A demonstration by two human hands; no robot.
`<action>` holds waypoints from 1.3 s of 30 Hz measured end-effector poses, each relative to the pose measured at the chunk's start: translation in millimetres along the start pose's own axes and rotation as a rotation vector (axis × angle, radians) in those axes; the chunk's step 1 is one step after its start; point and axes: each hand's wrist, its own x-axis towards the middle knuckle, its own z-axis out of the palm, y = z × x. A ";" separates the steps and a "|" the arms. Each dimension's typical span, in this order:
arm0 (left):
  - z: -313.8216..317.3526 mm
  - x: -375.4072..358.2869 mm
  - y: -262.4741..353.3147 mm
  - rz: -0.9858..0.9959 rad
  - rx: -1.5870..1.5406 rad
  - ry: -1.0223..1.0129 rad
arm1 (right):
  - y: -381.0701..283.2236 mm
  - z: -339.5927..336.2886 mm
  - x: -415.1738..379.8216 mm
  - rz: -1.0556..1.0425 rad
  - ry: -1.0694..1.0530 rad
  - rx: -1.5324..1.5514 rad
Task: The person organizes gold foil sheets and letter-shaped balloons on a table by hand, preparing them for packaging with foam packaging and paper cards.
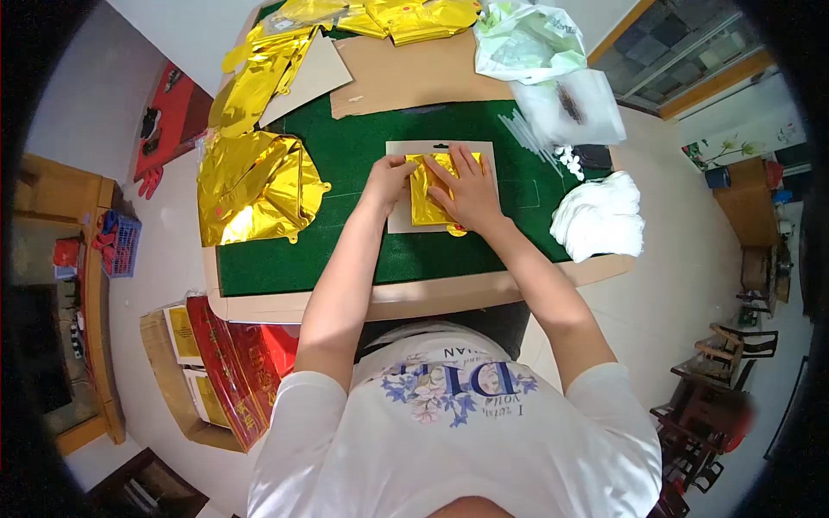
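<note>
A folded gold foil balloon [425, 210] lies on a beige card [398, 223] with a dark hanger slot at its top edge. My left hand [390, 183] is closed at the foil's upper left edge, thumb and fingers pinching it. Spread flat across the foil is my right hand [471, 192], fingers apart and pointing away from me. A small round tab of the foil pokes out below the folded part. Card and foil rest on the green tabletop [345, 250].
Loose gold foil balloons [255, 186] lie at the left and far edge. Brown cardboard [414, 73] is at the back. At right are a plastic bag [527, 43], clear sleeves [583, 108], small white pieces [568, 161] and white cloth [598, 217]. A carton [177, 371] stands on the floor.
</note>
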 end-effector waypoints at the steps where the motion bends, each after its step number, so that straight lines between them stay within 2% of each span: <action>1: -0.7 -3.6 3.2 -0.004 0.002 -0.001 | -0.2 -0.8 -0.2 0.004 -0.002 0.001; 3: -3.4 -8.2 9.2 -0.061 0.227 -0.049 | 0.0 -1.7 1.0 0.006 -0.025 0.005; 4: -2.8 -9.3 12.8 -0.062 0.228 -0.049 | 0.3 -1.4 1.3 0.008 -0.025 0.005; 6: -2.1 -10.5 17.5 0.075 0.814 0.070 | -0.2 -0.8 0.7 -0.002 0.004 0.004; 7: -2.0 -9.2 14.2 0.074 0.816 0.069 | -0.4 -0.5 0.4 0.000 0.004 0.005; 9: 1.2 -7.7 9.2 0.337 1.125 0.240 | 0.1 -1.0 0.6 -0.007 0.002 -0.003; 10: 1.3 -7.7 11.1 0.339 1.126 0.239 | 0.2 -1.5 0.8 -0.006 0.004 -0.004; 12: -1.8 -7.7 15.8 0.190 0.894 0.140 | -0.5 -1.2 0.2 -0.003 -0.004 -0.001; 15: -8.9 -5.2 21.4 0.221 0.791 0.144 | 0.4 0.3 0.2 -0.005 -0.003 0.004; 19: -6.0 1.1 29.9 0.139 0.660 0.151 | -0.3 0.2 -0.1 -0.001 -0.021 -0.008; 23: -9.7 13.5 26.7 0.110 0.620 0.133 | -1.2 -2.9 1.5 0.012 -0.049 -0.014; 26: -8.8 11.5 28.5 0.137 0.767 0.120 | -1.0 -1.9 1.0 0.019 -0.063 -0.017; 28: -1.7 10.0 25.9 0.284 1.075 0.288 | -0.6 -0.4 0.9 0.017 -0.061 -0.024; 32: 6.9 -7.4 19.2 0.428 1.136 0.359 | -0.6 0.0 0.5 0.022 -0.052 -0.018; 34: 6.8 -12.4 9.8 0.748 1.092 0.468 | -0.2 0.1 0.6 0.028 -0.052 -0.007; 39: 5.6 -13.4 6.4 0.685 1.178 0.416 | 0.5 2.7 -0.6 0.023 -0.032 -0.009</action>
